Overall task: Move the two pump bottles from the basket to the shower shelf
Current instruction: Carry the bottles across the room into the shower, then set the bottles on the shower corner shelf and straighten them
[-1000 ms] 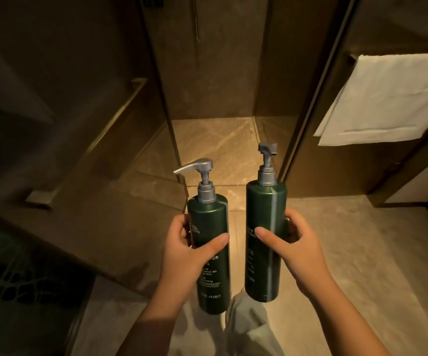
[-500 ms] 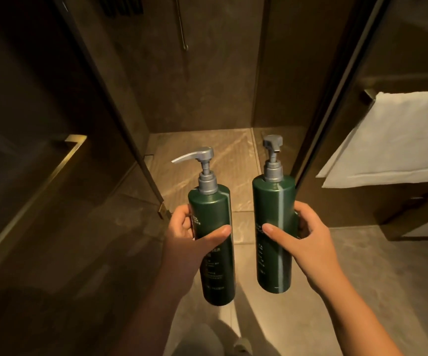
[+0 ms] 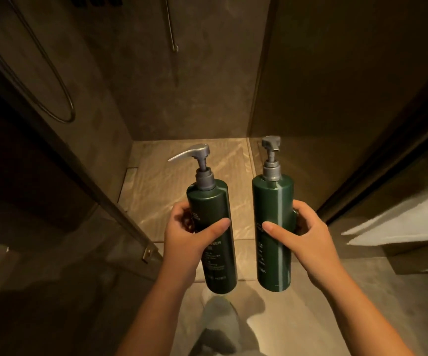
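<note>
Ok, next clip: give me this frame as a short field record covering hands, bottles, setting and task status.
setting: shower stall doorway, tiled shower floor ahead
left hand: gripping the left pump bottle at mid-body, upright
right hand: gripping the right pump bottle at mid-body, upright
bottles: dark green, grey pumps, side by side, not touching
left nozzle: points left
right nozzle: seen end-on
other: shower hose on the left wall, white towel at right
basket: not in view
shelf: not in view
status: both bottles in hand, not yet placed
</note>
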Available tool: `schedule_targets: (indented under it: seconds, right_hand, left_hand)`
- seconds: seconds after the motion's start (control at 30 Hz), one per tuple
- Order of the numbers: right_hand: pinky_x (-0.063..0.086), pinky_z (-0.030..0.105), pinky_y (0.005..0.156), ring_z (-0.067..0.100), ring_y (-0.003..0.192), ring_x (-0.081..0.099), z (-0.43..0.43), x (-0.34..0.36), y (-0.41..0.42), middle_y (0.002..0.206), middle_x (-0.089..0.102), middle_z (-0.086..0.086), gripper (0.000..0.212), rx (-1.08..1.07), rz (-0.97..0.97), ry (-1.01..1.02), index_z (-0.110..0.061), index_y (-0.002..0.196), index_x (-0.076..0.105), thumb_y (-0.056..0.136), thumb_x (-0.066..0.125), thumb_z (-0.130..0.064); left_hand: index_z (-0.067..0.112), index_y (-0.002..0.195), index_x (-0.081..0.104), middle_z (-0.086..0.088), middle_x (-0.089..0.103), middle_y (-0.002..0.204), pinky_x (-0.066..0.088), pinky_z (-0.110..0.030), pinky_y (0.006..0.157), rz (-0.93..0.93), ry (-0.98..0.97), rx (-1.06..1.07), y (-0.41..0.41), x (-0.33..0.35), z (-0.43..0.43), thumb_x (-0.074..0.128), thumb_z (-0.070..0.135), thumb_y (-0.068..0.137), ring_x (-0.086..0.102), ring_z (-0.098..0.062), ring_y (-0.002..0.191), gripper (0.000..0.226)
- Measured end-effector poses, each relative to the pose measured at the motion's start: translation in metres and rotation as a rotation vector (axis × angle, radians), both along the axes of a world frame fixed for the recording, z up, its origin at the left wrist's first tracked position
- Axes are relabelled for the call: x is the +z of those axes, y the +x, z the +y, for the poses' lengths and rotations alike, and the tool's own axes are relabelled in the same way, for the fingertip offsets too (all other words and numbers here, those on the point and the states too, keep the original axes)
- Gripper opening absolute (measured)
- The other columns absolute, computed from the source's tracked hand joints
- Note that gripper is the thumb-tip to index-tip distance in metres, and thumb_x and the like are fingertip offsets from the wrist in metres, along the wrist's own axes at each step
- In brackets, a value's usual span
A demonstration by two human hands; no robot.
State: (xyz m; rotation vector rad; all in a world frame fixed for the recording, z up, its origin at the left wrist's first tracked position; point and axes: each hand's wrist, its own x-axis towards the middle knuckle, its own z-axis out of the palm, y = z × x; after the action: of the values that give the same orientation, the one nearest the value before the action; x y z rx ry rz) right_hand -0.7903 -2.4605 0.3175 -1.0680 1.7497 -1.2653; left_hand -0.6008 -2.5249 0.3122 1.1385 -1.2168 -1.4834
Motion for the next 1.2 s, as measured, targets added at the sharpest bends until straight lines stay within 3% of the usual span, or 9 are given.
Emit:
schedule_targets:
  seconds: [0.17,0.3,0.5,0.6,0.67,0.77,0.97,1.2]
  right_hand:
    - [0.049,0.012,0.059,-0.004,0.084,0.060,-0.103,0.014,0.000,0.095,0.064,-0.016,0.055,0.122,-0.003,0.005,-0.038,0.105,0.055,0.054,0.072,-0.050]
    - [0.046,0.005,0.061,-0.005,0.084,0.060,-0.170,0.023,0.008,0.097,0.064,-0.013,0.055,0.168,0.001,-0.034,-0.035,0.106,0.055,0.055,0.072,-0.048]
    - [0.047,0.018,0.068,0.003,0.088,0.061,-0.250,0.022,0.022,0.103,0.064,-0.007,0.064,0.260,-0.026,-0.040,-0.032,0.110,0.054,0.052,0.071,-0.051]
    - [0.048,0.012,0.061,-0.003,0.086,0.060,-0.291,0.019,0.030,0.101,0.063,-0.012,0.062,0.329,-0.038,-0.042,-0.034,0.108,0.054,0.051,0.070,-0.052]
    - [0.047,0.013,0.064,0.000,0.088,0.060,-0.319,0.016,0.035,0.102,0.062,-0.014,0.066,0.363,-0.047,-0.039,-0.033,0.110,0.053,0.049,0.070,-0.053]
    - [0.049,0.012,0.062,-0.003,0.087,0.060,-0.365,0.014,0.037,0.096,0.064,-0.016,0.062,0.434,-0.090,-0.046,-0.036,0.107,0.055,0.049,0.072,-0.051]
    - [0.047,0.020,0.069,0.002,0.089,0.062,-0.480,0.025,0.023,0.096,0.067,-0.012,0.052,0.608,-0.110,-0.080,-0.037,0.101,0.058,0.052,0.074,-0.045]
    - [0.046,0.022,0.069,0.002,0.085,0.063,-0.612,0.058,0.013,0.094,0.066,-0.018,0.047,0.877,-0.031,-0.157,-0.040,0.098,0.058,0.056,0.078,-0.045]
  left_hand:
    - [0.039,0.089,0.059,0.016,0.069,0.088,0.047,-0.029,0.069,0.015,-0.023,-0.009,0.002,0.015,-0.097,0.080,0.046,0.042,0.065,-0.007,0.083,0.052]
    - [0.037,0.090,0.058,0.013,0.070,0.089,0.047,-0.032,0.072,0.025,-0.024,0.054,0.010,0.017,-0.157,0.081,0.044,0.041,0.066,-0.010,0.086,0.055]
    - [0.033,0.094,0.057,0.017,0.069,0.089,0.051,-0.012,0.060,0.007,-0.037,0.190,0.028,0.013,-0.213,0.082,0.042,0.041,0.066,-0.004,0.083,0.059]
    - [0.031,0.097,0.055,0.015,0.069,0.092,0.052,-0.016,0.061,0.000,-0.017,0.292,0.034,0.010,-0.236,0.082,0.044,0.038,0.065,-0.002,0.085,0.065]
    - [0.035,0.095,0.055,0.017,0.069,0.091,0.050,-0.021,0.066,-0.011,0.002,0.350,0.036,0.007,-0.252,0.082,0.044,0.037,0.065,-0.001,0.084,0.064]
    - [0.044,0.087,0.054,0.028,0.067,0.087,0.050,-0.016,0.061,-0.049,0.010,0.408,0.035,0.006,-0.283,0.080,0.048,0.036,0.065,0.003,0.080,0.057]
    - [0.044,0.081,0.055,0.021,0.068,0.086,0.051,-0.014,0.056,-0.068,-0.063,0.601,0.013,0.016,-0.365,0.081,0.048,0.036,0.067,-0.003,0.077,0.052]
    - [0.039,0.079,0.056,0.018,0.070,0.083,0.050,-0.012,0.058,-0.049,-0.153,0.855,-0.007,0.045,-0.453,0.080,0.048,0.039,0.066,-0.004,0.076,0.047]
